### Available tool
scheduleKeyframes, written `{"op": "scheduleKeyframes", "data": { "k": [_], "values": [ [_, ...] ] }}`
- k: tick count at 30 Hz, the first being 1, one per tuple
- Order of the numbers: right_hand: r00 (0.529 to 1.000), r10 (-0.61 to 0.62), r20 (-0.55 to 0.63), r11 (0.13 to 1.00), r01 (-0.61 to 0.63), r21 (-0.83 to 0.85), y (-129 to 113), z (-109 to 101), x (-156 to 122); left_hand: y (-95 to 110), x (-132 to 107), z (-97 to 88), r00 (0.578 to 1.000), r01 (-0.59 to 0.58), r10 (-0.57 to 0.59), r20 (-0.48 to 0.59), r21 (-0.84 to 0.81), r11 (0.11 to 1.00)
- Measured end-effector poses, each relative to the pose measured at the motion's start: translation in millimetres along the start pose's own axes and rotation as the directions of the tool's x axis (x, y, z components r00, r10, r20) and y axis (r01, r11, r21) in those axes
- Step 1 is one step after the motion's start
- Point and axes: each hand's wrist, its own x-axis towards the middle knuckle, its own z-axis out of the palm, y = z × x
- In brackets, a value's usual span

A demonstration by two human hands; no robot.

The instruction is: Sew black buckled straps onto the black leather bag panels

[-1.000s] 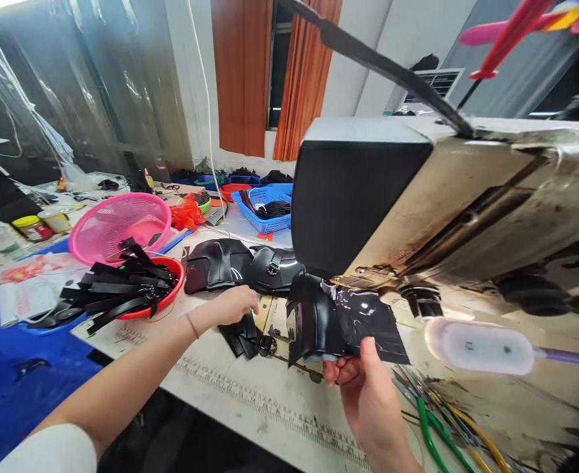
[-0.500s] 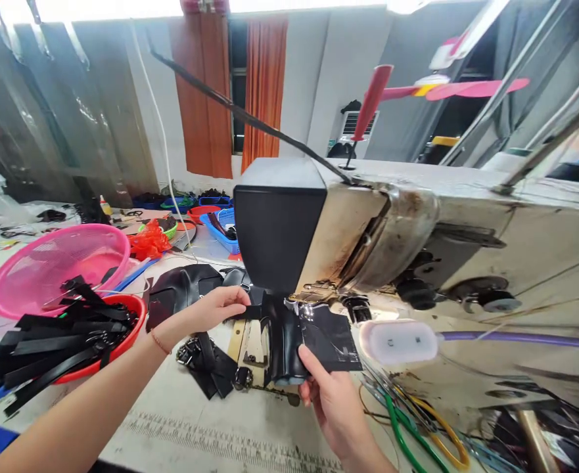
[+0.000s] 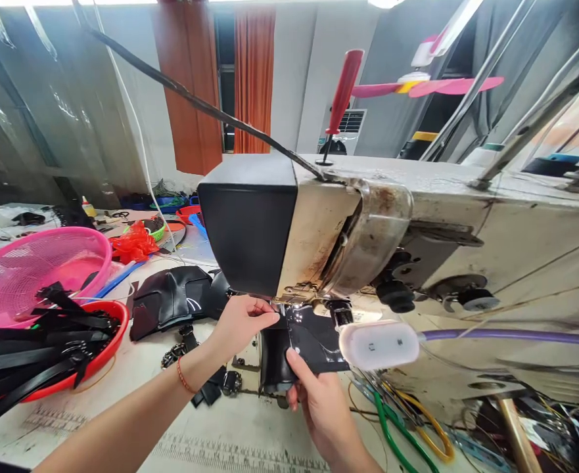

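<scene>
A glossy black leather piece (image 3: 305,341) lies under the head of a worn sewing machine (image 3: 378,223). My left hand (image 3: 242,320) pinches the piece's upper left edge close to the needle area. My right hand (image 3: 319,404) grips its lower edge from below, thumb on top. Left of my hands, more black leather pieces (image 3: 171,299) are piled on the table. Short black straps with buckles (image 3: 205,381) lie just under my left wrist.
A red bowl (image 3: 104,348) of black straps and a pink basket (image 3: 33,269) stand at the left. A white lamp head (image 3: 378,345) juts out beside the leather piece. Green and yellow-handled tools (image 3: 407,433) lie at the lower right. A red-handled screwdriver (image 3: 341,98) stands on the machine.
My left hand left the straps on the table and took hold of the leather piece's edge. Both hands brought the piece in under the machine head. The view swung right.
</scene>
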Motion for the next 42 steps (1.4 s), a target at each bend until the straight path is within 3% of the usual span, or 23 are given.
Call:
{"op": "scheduleKeyframes", "data": {
  "k": [6,21,29,37,42],
  "values": [
    [0.999,0.001,0.037,1.0,-0.002,0.013,4,-2,3,2,-1,3.8,1.0,0.014,-0.014,-0.006,-0.028,1.0],
    [1.0,0.013,-0.025,1.0,-0.012,0.017,4,1,0,0,-1,7.5,0.998,0.035,-0.039,-0.039,-0.1,0.994],
    [1.0,0.008,0.003,1.0,-0.008,0.003,12,-1,2,-4,2,7.2,0.999,0.004,-0.007,-0.036,-0.07,0.998],
    [0.998,0.019,-0.067,0.999,-0.022,-0.043,13,4,5,0,7,8.2,0.999,-0.024,0.028,0.016,-0.202,0.979],
    [0.996,-0.004,-0.09,0.997,-0.003,-0.079,15,8,7,-1,13,7.5,0.997,-0.06,0.068,0.029,-0.202,0.978]
  ]
}}
